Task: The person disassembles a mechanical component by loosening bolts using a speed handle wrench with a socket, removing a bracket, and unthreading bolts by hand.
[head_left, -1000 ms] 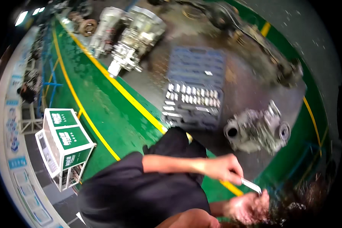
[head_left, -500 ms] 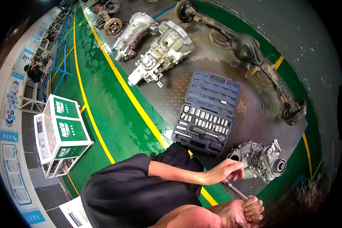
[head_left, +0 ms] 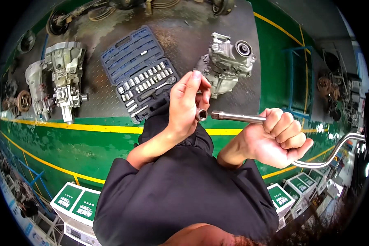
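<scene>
In my right hand (head_left: 276,137) is a steel speed brace (head_left: 242,117), gripped in a fist. Its straight shaft points left across my body, and its bent crank (head_left: 342,149) runs out to the right behind the fist. My left hand (head_left: 186,102) pinches a short steel socket (head_left: 201,115), its square opening turned toward the shaft. A small gap separates the socket from the tip of the brace. Beyond the left hand lies an opened blue socket case (head_left: 137,53), with rows of sockets and a ratchet (head_left: 162,85) inside.
On the dark metal plate (head_left: 184,49) sit a gearbox (head_left: 229,63) beyond my hands and two transmissions (head_left: 65,74) at the left. An axle (head_left: 90,8) lies along the far edge. Behind me stand white-and-green cabinets (head_left: 76,201) on the green floor (head_left: 110,143).
The view has swung round, bringing both hands nearer the middle. Earlier the left fingers were at the shaft's end; now the socket shows in them, apart from the brace tip.
</scene>
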`<state>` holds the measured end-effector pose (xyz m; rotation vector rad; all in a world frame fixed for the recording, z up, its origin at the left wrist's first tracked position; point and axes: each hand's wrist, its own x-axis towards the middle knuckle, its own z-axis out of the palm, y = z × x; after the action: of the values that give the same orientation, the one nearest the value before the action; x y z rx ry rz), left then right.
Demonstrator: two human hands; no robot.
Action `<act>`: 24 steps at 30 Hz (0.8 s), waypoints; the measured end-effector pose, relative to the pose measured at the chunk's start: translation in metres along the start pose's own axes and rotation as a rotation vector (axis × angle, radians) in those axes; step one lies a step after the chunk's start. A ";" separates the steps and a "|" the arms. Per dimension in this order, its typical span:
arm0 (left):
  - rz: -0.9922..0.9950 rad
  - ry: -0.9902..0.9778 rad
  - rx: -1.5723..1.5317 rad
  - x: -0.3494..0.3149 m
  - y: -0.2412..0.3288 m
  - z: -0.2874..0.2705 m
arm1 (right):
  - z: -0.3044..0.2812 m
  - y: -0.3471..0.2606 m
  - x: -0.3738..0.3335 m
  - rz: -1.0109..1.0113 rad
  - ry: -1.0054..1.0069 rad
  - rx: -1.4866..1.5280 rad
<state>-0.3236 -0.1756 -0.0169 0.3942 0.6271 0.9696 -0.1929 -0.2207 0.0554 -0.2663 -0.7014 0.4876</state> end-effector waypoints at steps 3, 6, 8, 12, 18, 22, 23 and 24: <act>-0.027 -0.011 -0.004 0.004 -0.009 0.010 | -0.003 -0.011 0.001 -0.037 0.014 -0.023; -0.029 -0.040 -0.010 0.002 -0.013 0.022 | -0.004 -0.019 0.004 -0.039 0.040 0.010; 0.032 -0.008 0.065 0.001 -0.018 0.026 | -0.007 -0.020 0.003 -0.041 0.063 0.012; 0.090 -0.032 0.082 -0.005 -0.022 0.031 | -0.005 -0.021 -0.003 -0.068 0.059 -0.050; 0.179 0.009 0.126 -0.014 -0.021 0.034 | -0.006 -0.028 -0.006 -0.067 -0.022 -0.068; 0.211 0.022 0.225 -0.026 -0.012 0.040 | -0.001 -0.035 -0.013 -0.020 -0.010 0.078; 0.255 0.060 0.255 -0.031 -0.008 0.044 | -0.002 -0.037 -0.016 -0.025 -0.020 0.050; 0.325 0.098 0.309 -0.034 -0.007 0.048 | -0.004 -0.037 -0.016 -0.024 -0.034 0.049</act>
<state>-0.3019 -0.2097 0.0259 0.7428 0.8215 1.2095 -0.1886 -0.2613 0.0584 -0.2041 -0.7238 0.4861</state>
